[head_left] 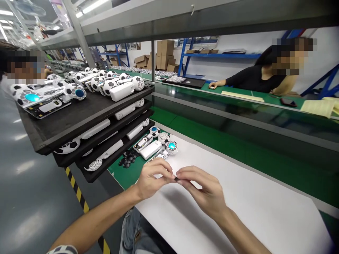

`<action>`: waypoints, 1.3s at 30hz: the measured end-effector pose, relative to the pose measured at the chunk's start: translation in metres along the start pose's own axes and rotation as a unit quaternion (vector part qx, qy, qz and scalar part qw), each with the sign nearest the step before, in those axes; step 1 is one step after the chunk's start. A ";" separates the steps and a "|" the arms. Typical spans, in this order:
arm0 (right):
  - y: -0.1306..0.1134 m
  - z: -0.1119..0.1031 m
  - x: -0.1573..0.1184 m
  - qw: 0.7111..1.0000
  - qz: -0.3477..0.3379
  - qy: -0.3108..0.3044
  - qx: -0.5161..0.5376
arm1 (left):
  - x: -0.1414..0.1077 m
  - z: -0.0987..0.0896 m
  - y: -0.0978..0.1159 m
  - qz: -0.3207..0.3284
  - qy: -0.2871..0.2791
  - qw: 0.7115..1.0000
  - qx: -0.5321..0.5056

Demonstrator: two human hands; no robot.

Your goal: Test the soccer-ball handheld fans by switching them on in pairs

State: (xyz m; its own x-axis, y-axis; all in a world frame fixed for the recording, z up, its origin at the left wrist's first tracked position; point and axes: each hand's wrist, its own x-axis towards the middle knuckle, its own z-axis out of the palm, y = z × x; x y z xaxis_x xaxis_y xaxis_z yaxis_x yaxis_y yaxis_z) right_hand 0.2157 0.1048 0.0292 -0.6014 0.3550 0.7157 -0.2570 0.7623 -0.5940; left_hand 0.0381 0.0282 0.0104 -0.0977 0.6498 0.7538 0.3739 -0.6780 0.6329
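My left hand point(153, 178) and my right hand point(203, 190) meet over a white sheet point(246, 215) on the green bench. Their fingertips pinch a small dark part point(176, 179), mostly hidden by my fingers, so I cannot tell what it is. Just beyond my left hand lie a pile of small black parts point(128, 158), a white rectangular casing point(150, 150), and an opened device with exposed circuitry point(143, 143). Round white-and-black devices patterned like footballs point(171, 147) stand close by, one with a glowing cyan centre.
A dark tiered rack point(79, 130) at left holds many white devices and casings. Beyond the bench, a co-worker's hand point(217, 84) rests near a black tray point(185, 83). Cardboard boxes point(164, 56) and blue shelving point(222, 55) stand behind. Another person point(16, 67) is at far left.
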 end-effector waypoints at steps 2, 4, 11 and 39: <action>0.012 -0.002 0.000 0.998 0.056 0.001 0.021 | 0.001 -0.001 -0.010 -0.045 -0.019 0.998 0.028; 0.033 -0.007 0.003 0.989 0.145 0.006 0.018 | 0.006 -0.001 -0.022 -0.113 -0.062 0.977 0.171; 0.122 -0.020 0.018 0.964 0.266 -0.007 -0.011 | 0.029 0.030 -0.064 -0.285 -0.178 0.813 0.476; -0.014 -0.081 -0.005 0.956 0.265 -0.122 0.014 | 0.063 0.033 0.039 -0.207 -0.289 0.919 0.173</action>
State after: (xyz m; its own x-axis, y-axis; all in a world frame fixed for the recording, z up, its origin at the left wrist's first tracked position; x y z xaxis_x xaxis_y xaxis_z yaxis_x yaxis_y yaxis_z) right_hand 0.2831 0.1359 0.0641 -0.8105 0.5481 0.2066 0.1141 0.4937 -0.8621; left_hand 0.0772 0.0541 0.0771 0.1706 0.9691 0.1783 0.6951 -0.2466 0.6752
